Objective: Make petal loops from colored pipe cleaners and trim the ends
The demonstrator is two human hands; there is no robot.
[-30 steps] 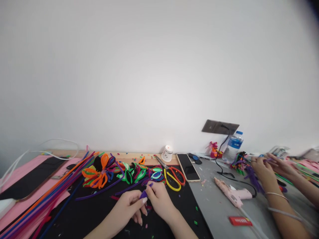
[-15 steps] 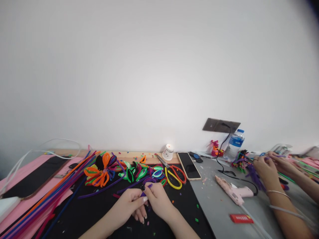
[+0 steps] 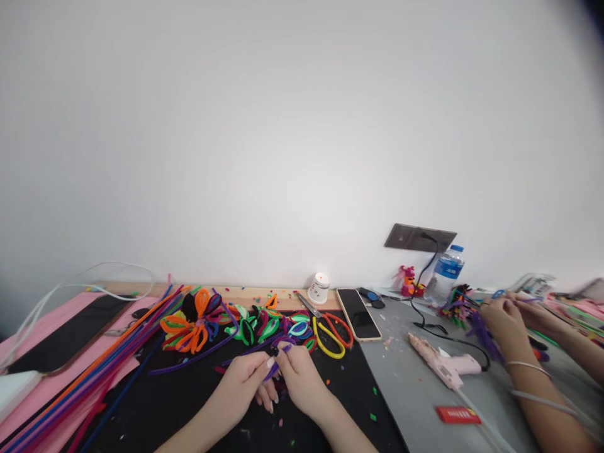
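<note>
My left hand [image 3: 250, 380] and my right hand [image 3: 297, 377] meet over the black mat [image 3: 189, 412], fingertips pinched together. Between them is a short purple pipe cleaner [image 3: 272, 371], partly covered by the fingers; a small black bit shows at the fingertips. Just beyond the hands lie bent loops of green pipe cleaner [image 3: 245, 328] and other colours. An orange pipe-cleaner flower [image 3: 194, 321] rests to their left. Scissors [image 3: 329, 336] with yellow and orange handles lie past my right hand.
Long pipe cleaners [image 3: 113, 358] are bundled at left on pink sheets. A phone [image 3: 358, 313], white paper cup [image 3: 318, 288] and water bottle [image 3: 446, 274] stand or lie toward the wall. A pink glue gun [image 3: 443, 362] lies right, near a co-worker's hands [image 3: 507, 318].
My fingers have shifted slightly on the purple pipe cleaner, and more of it shows between the hands. Objects on the table stay where they were.
</note>
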